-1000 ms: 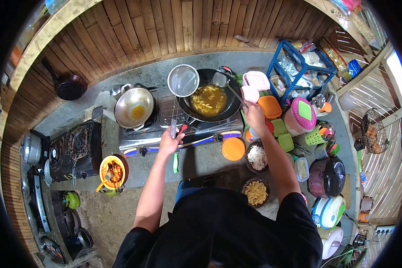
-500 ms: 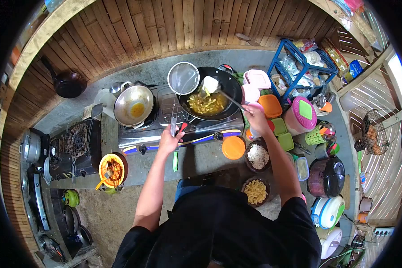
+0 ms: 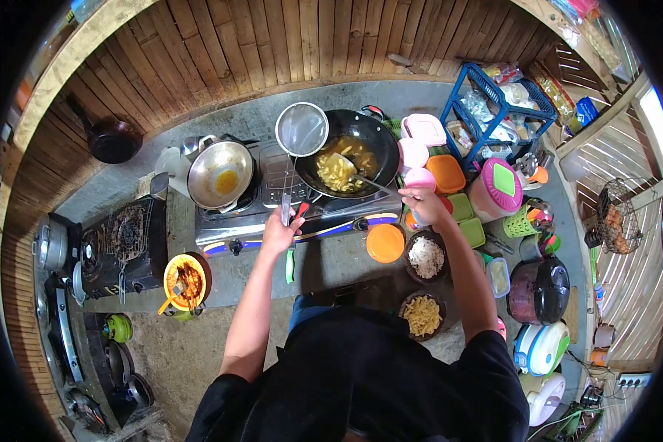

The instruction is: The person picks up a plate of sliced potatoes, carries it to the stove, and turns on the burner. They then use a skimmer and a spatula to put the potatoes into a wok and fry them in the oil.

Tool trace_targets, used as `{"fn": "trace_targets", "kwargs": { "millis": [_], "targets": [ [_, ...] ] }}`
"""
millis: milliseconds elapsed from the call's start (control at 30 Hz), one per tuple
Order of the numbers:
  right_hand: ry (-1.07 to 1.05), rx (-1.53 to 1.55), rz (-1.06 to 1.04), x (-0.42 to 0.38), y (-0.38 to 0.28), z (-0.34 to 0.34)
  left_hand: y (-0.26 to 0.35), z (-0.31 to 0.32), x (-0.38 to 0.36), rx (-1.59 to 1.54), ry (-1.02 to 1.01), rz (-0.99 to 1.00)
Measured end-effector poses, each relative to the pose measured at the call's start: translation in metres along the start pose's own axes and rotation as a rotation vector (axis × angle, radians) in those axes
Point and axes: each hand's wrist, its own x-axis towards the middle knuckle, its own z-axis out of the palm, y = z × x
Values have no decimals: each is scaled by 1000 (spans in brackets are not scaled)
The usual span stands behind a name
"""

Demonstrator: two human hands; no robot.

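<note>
Lying in the black wok [image 3: 384,147]: yellow pieces [image 3: 331,175], in oily-looking liquid; I judge them light, slick and easily broken, better scooped from beneath than squeezed.
Spatula [image 3: 376,185]: its pale head is down among the pieces, its handle slanting over the wok's edge towards me. I expect it to be stiff and light, and steadiest held near the handle's end, away from the heat.
Right hand [image 3: 423,206]: my fingers are closed on that end of the handle.
Strainer [image 3: 302,130]: its round mesh overlaps the wok's left side in my view. It should be light but front-heavy, so a firm hold low on the long handle suits it.
Left hand [image 3: 277,234]: my fingers are wrapped around the strainer's handle; a red handle [image 3: 302,210] shows just beside them, and I cannot tell if they touch it.
Stove [image 3: 258,237]: it carries the wok and, to the left, a silver pan [image 3: 205,181] with a yellowish puddle.
Nearer me: an orange lid [image 3: 385,244], with pale shreds [image 3: 426,258] in a dark bowl beside it.
</note>
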Motion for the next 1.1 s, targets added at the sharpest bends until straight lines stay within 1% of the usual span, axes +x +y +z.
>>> {"fn": "trace_targets", "kwargs": {
  "millis": [67,100,167,200,267,300,367,400,467,500,567,600,667,700,767,800,867,900,967,1100],
  "targets": [
    [-5,97,97,2,-8,1,-1,1,0,-14,7,-14],
    [-6,97,96,6,-4,3,-1,1,0,-15,9,-14],
    [261,99,-150,15,9,8,0,1,-1,-28,12,1],
    [261,98,-149,15,6,6,1,1,-1,-29,11,1],
    [452,-420,-160,9,-10,-2,4,0,-3,-23,0,-4],
    [451,-421,-163,6,-19,-5,5,-1,-3,-24,3,-4],
    [396,-603,71,-1,-33,-9,5,-1,-3,-30,-21,-27],
    [396,-603,71,-3,-30,-10,4,-1,-2,-31,-21,-26],
    [356,-628,-15,-6,-18,-13,1,-1,0,0,-26,-22],
    [356,-628,-14,-7,-15,-14,1,-1,0,0,-27,-23],
    [191,-541,-129,-8,-8,-13,1,-1,0,-11,-35,-37],
    [194,-541,-129,-5,0,-9,1,-1,1,-10,-36,-35],
    [56,-130,-187,2,15,2,0,-1,1,-21,-40,-47],
    [55,-130,-188,0,10,5,1,-2,0,-21,-39,-47],
    [62,-22,-73,-3,-6,11,3,-2,-1,-13,-36,-42],
    [61,-22,-72,0,-3,11,1,-1,0,-13,-36,-43],
    [299,-132,-159,11,2,10,-3,-1,2,-26,-33,-22],
    [298,-133,-158,11,-4,7,-1,-1,1,-26,-34,-23],
    [417,-431,-2,5,-27,1,3,-2,-1,-23,-27,-31],
    [444,-519,11,9,-16,11,4,-2,-2,-21,-6,-28]
  ]
}}
